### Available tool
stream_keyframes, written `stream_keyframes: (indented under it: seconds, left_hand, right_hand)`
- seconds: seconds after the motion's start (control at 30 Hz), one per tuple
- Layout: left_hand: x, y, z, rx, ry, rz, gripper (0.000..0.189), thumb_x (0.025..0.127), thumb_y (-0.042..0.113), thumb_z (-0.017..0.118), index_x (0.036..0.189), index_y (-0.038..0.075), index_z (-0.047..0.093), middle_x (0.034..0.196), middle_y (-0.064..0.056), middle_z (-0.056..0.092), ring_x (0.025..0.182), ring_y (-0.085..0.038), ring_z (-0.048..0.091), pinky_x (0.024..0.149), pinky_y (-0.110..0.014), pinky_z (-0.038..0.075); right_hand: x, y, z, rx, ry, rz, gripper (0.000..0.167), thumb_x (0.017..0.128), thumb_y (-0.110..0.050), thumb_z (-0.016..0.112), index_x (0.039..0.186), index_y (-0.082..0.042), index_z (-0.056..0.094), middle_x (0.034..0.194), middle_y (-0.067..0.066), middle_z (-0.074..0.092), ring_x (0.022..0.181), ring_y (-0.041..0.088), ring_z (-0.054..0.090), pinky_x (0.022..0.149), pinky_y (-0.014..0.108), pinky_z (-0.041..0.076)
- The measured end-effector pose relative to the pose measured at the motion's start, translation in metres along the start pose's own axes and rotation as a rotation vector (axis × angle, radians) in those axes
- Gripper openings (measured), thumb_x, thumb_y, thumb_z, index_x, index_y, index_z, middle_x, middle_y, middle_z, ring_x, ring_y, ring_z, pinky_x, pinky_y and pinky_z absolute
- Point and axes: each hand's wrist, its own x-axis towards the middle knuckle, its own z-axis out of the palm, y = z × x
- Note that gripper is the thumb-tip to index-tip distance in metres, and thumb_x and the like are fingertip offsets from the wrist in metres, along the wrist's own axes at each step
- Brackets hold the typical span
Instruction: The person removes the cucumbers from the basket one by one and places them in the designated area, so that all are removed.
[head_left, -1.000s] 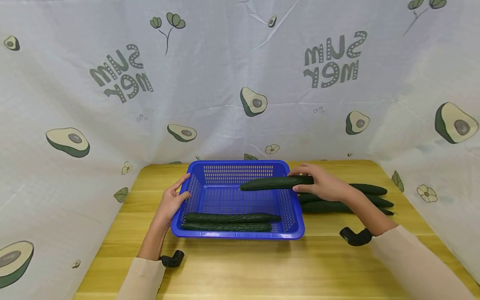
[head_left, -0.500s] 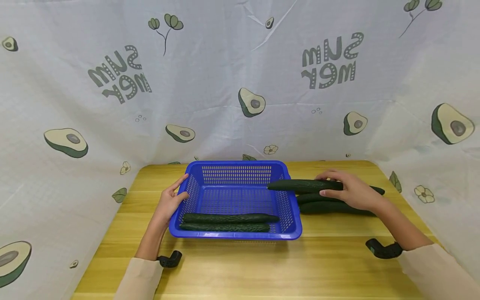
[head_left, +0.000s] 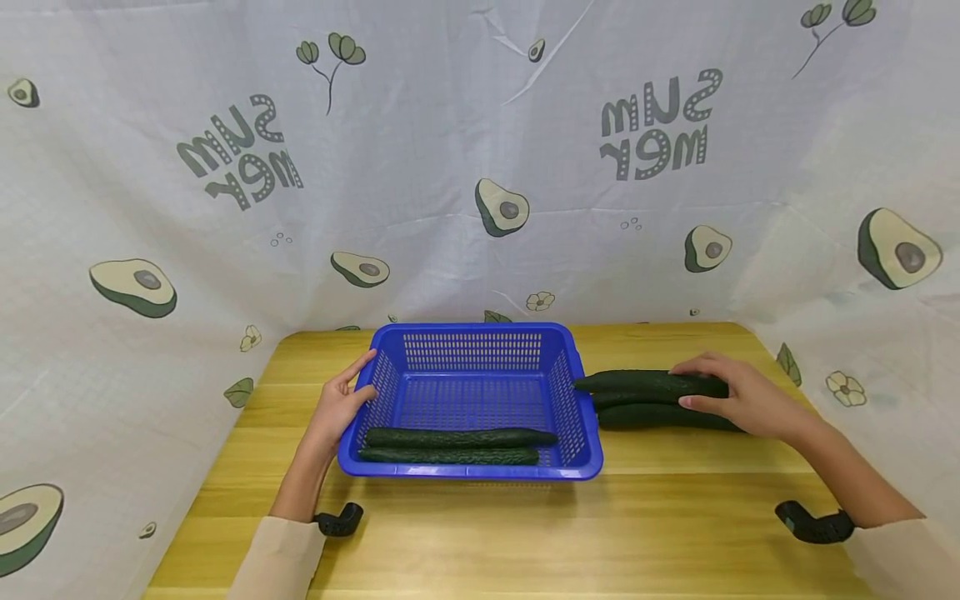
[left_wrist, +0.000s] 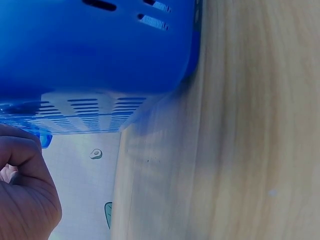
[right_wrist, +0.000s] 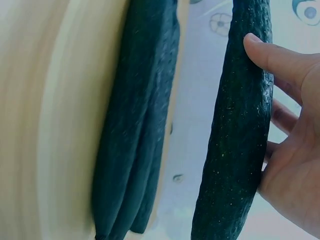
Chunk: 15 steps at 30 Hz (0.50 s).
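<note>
Long dark-green cucumber point(head_left: 630, 382) just above others point(head_left: 660, 416), beside a blue perforated basket point(head_left: 468, 472).

avocado-print pale cloth point(head_left: 442, 167), wooden table point(head_left: 480, 542)

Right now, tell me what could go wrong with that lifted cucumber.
One end of the held cucumber overlaps the basket in the head view and might catch its rim. Much of it juts beyond the right hand's fingers, so it could dip or twist. Lowered carelessly, it may roll the cucumbers on the table.
</note>
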Motion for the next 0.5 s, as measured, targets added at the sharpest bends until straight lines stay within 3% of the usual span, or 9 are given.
stream_keyframes:
  seconds: [0.03, 0.13, 0.27, 0.37, 0.43, 0.5]
  left_hand:
    - [0.000, 0.000, 0.000, 0.000, 0.000, -0.002, 0.070, 0.095, 0.004, 0.060, 0.157, 0.032, 0.044, 0.099, -0.019, 0.077, 0.071, -0.021, 0.074, 0.063, -0.034, 0.063]
    - [0.000, 0.000, 0.001, 0.004, -0.003, -0.004, 0.069, 0.095, 0.004, 0.060, 0.157, 0.033, 0.045, 0.088, -0.016, 0.076, 0.069, -0.021, 0.074, 0.063, -0.034, 0.063]
    - [0.000, 0.001, 0.001, 0.011, -0.007, 0.002, 0.069, 0.095, 0.004, 0.060, 0.157, 0.032, 0.045, 0.073, -0.010, 0.072, 0.067, -0.021, 0.074, 0.062, -0.033, 0.063]
    - [0.000, 0.002, 0.000, 0.007, -0.007, 0.001, 0.069, 0.096, 0.004, 0.060, 0.157, 0.032, 0.045, 0.082, -0.012, 0.076, 0.069, -0.021, 0.075, 0.063, -0.033, 0.064]
    - [0.000, 0.002, 0.000, 0.007, -0.008, -0.002, 0.069, 0.096, 0.004, 0.060, 0.157, 0.032, 0.045, 0.084, -0.013, 0.076, 0.069, -0.021, 0.075, 0.063, -0.033, 0.064]
    - [-0.001, 0.004, 0.000, 0.005, -0.013, -0.012, 0.069, 0.096, 0.003, 0.059, 0.158, 0.031, 0.044, 0.078, -0.011, 0.074, 0.068, -0.021, 0.074, 0.063, -0.033, 0.064]
  right_hand:
    - [-0.003, 0.003, 0.001, -0.015, 0.005, 0.000, 0.041, 0.094, -0.020, 0.075, 0.132, -0.009, 0.065, 0.132, 0.017, 0.063, 0.117, 0.045, 0.059, 0.087, 0.057, 0.054]
    - [-0.010, 0.011, 0.002, -0.037, 0.020, 0.006, 0.041, 0.092, -0.019, 0.077, 0.130, -0.011, 0.066, 0.131, 0.016, 0.064, 0.116, 0.044, 0.060, 0.084, 0.056, 0.054]
    - [-0.017, 0.018, 0.002, -0.021, 0.019, 0.032, 0.041, 0.091, -0.018, 0.077, 0.130, -0.009, 0.066, 0.132, 0.019, 0.062, 0.118, 0.050, 0.057, 0.086, 0.065, 0.050]
    - [-0.021, 0.022, 0.003, -0.023, 0.001, 0.062, 0.042, 0.092, -0.021, 0.077, 0.131, -0.009, 0.065, 0.133, 0.021, 0.061, 0.119, 0.052, 0.057, 0.088, 0.066, 0.051]
    - [-0.024, 0.025, 0.007, -0.019, -0.013, 0.071, 0.043, 0.092, -0.022, 0.078, 0.131, -0.009, 0.066, 0.134, 0.020, 0.062, 0.120, 0.052, 0.057, 0.088, 0.062, 0.053]
    - [-0.027, 0.028, 0.013, -0.025, -0.009, 0.059, 0.042, 0.090, -0.022, 0.079, 0.129, -0.011, 0.067, 0.131, 0.016, 0.064, 0.118, 0.047, 0.059, 0.087, 0.047, 0.057]
